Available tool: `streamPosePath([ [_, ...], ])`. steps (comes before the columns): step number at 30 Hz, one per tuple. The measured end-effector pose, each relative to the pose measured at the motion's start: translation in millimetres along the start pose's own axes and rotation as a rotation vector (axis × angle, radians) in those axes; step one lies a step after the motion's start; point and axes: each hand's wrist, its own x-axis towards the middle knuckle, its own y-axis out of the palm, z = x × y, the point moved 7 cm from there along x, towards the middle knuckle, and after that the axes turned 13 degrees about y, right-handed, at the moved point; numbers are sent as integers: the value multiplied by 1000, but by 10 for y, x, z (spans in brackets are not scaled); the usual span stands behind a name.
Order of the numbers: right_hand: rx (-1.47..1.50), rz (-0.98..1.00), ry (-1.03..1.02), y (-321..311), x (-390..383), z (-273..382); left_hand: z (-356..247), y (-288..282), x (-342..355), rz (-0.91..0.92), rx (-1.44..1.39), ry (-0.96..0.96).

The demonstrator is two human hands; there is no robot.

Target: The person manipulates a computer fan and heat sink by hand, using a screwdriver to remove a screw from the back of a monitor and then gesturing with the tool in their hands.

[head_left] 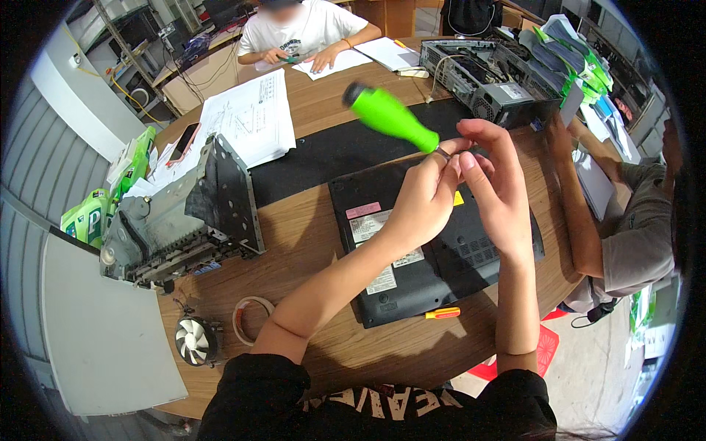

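A green-handled screwdriver point(393, 117) is tilted above an upside-down black laptop point(463, 250), which has stickers on its base. My left hand point(426, 198) is closed on the screwdriver near its metal shaft. My right hand point(496, 184) meets it there, index finger arched and thumb bent toward the shaft; what its fingertips pinch is hidden. Both hands are over the laptop's back half. A small yellow screwdriver point(441, 313) lies at the laptop's front edge.
An opened metal case point(184, 213), tape roll point(243, 312) and cooling fan point(193, 338) stand left. Papers point(243, 117) and a phone point(184, 141) lie behind. A computer chassis point(485, 77) sits back right. People sit opposite point(309, 33) and at right point(625, 228).
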Motion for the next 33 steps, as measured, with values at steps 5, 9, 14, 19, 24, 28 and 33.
streamPosePath([
  [5,48,44,4,79,-27,24,-73,-31,4,-71,-32,87],
  [9,-106,27,-132,74,-35,84,-21,-108,43,-187,-243,-38],
  [14,50,8,9,25,-9,-1,-47,-226,65,-168,-4,-39],
  [19,175,8,-5,20,2,-43,-245,-207,67,-142,334,171],
  [24,207,92,13,63,-23,5,-417,-67,71,17,609,451],
  [28,43,113,-84,140,-79,112,-331,-62,56,49,391,385],
  [33,7,-29,-151,4,-56,115,-421,-74,103,25,437,438],
])
